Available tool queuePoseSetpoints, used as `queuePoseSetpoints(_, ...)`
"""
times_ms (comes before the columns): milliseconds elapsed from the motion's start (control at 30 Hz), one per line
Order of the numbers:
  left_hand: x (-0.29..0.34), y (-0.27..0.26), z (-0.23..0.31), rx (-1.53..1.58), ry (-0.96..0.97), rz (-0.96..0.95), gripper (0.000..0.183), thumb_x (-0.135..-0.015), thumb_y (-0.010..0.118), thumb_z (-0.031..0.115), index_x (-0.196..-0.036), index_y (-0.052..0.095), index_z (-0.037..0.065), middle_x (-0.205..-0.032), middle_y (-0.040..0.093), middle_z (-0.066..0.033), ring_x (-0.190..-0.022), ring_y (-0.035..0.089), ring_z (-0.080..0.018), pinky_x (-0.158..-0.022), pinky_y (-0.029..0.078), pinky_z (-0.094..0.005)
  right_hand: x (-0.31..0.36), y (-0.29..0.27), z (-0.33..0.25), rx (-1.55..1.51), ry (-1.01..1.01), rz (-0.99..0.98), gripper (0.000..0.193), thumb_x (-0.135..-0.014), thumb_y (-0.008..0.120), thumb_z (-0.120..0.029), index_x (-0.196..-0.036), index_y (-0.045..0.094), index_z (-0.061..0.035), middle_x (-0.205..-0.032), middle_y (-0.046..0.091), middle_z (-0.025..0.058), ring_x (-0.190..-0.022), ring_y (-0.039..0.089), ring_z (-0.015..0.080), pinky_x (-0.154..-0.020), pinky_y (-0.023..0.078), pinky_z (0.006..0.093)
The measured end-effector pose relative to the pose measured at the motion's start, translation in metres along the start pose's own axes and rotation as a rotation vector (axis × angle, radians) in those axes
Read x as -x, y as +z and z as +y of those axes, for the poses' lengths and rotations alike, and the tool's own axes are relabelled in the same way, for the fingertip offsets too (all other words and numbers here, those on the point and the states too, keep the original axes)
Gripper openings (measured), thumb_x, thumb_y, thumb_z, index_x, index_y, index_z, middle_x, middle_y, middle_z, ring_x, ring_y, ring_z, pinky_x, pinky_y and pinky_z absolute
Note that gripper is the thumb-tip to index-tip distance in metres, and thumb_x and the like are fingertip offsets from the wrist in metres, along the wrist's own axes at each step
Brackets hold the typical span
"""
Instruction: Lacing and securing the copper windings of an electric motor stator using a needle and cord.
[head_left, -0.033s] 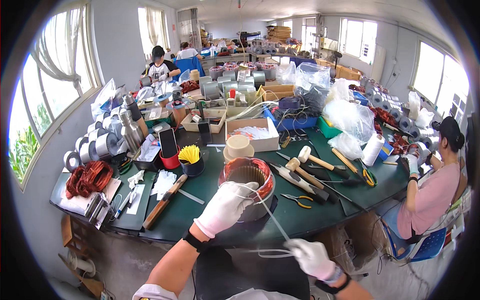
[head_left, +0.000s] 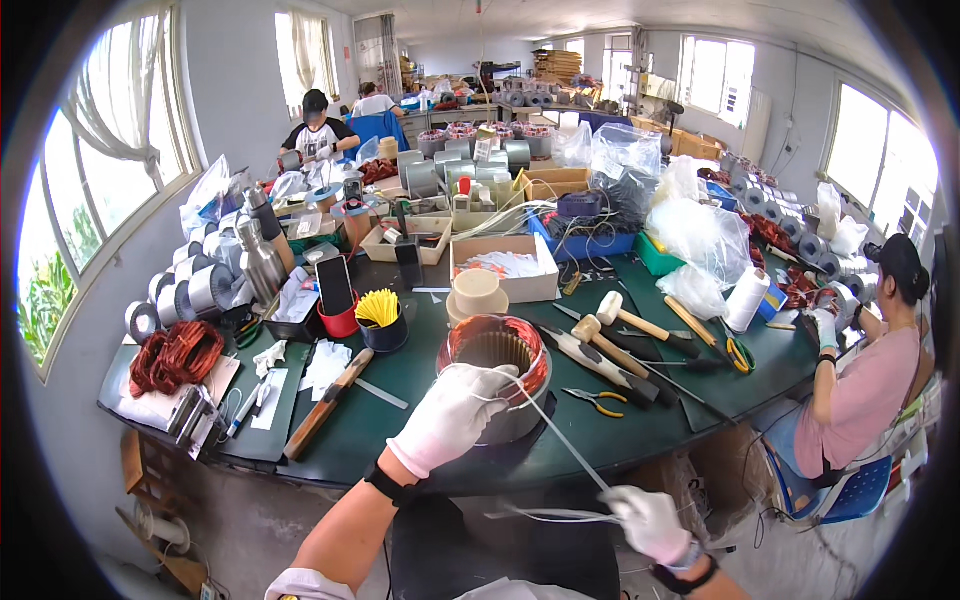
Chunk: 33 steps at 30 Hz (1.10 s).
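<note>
A round motor stator [head_left: 512, 428] with red-brown copper windings [head_left: 525, 335] around its top rim stands upright at the table's front edge. My left hand [head_left: 455, 415], in a white glove, lies against its near left side, fingers pinched at the rim on a white lacing cord. That lacing cord [head_left: 563, 440] runs in a straight line from the rim down to my right hand [head_left: 650, 522]. The right hand, also gloved, is closed around the cord, below and right of the stator, past the table edge. A blurred loose end trails leftward from it.
Behind the stator stands a cream stepped cylinder [head_left: 478, 295]. Mallets [head_left: 640, 322], pliers [head_left: 595, 402] and scissors [head_left: 740, 355] lie to the right. On the left are a wooden-handled tool [head_left: 325, 410] and a cup of yellow sleeves [head_left: 380, 315]. A co-worker [head_left: 860, 370] sits at far right.
My right hand has moved right and a little downward, drawing a longer stretch of cord out from the stator. The left hand stays at the rim.
</note>
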<state>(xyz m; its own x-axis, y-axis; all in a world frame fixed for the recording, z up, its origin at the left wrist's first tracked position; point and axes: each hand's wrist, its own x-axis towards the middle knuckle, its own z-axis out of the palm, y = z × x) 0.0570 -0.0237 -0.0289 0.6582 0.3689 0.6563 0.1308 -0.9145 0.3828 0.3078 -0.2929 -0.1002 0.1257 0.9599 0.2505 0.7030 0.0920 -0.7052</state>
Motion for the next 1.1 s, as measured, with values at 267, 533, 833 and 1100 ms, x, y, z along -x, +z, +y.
queuePoseSetpoints(267,-0.005,0.001,-0.006,0.03,0.031,-0.102,0.043,-0.089,0.075,0.001,-0.131,0.067,0.005,-0.111,0.072,-0.0137,-0.102,0.066,-0.037,-0.093,0.052,-0.0457,0.356,-0.118,0.308,0.949,0.517,-0.173,0.022,-0.099,0.056,-0.015,-0.108,0.073,-0.0043,-0.11,0.074,0.0199,-0.099,0.072,0.0403,-0.087,0.058,0.0509)
queuePoseSetpoints(533,-0.007,-0.005,0.004,0.003,0.041,-0.056,0.048,-0.085,0.076,-0.003,-0.133,0.07,0.004,-0.109,0.072,-0.0127,-0.103,0.066,-0.0356,-0.092,0.053,-0.0452,0.234,-0.107,0.245,0.86,0.433,0.103,0.027,-0.097,0.055,-0.013,-0.113,0.075,-0.0034,-0.115,0.074,0.0162,-0.102,0.072,0.0366,-0.086,0.06,0.0483)
queuePoseSetpoints(833,0.0,-0.002,-0.004,0.038,0.032,-0.049,0.048,-0.086,0.076,-0.001,-0.133,0.072,0.008,-0.112,0.072,-0.0118,-0.103,0.067,-0.0344,-0.093,0.053,-0.0441,-0.113,0.06,-0.065,-0.371,0.122,-0.165,0.016,-0.104,0.061,-0.007,-0.111,0.072,0.0006,-0.088,0.071,0.0156,-0.08,0.072,0.0306,-0.075,0.059,0.0414)
queuePoseSetpoints(1100,-0.011,-0.008,-0.013,0.18,0.093,-0.043,0.037,-0.083,0.08,0.001,-0.12,0.076,0.003,-0.103,0.074,-0.0137,-0.093,0.069,-0.0362,-0.082,0.056,-0.0448,-0.194,0.036,-0.102,-0.823,-0.465,0.118,0.032,-0.109,0.064,-0.024,-0.1,0.073,0.0052,-0.095,0.067,0.0132,-0.079,0.063,0.0192,-0.076,0.051,0.0313)
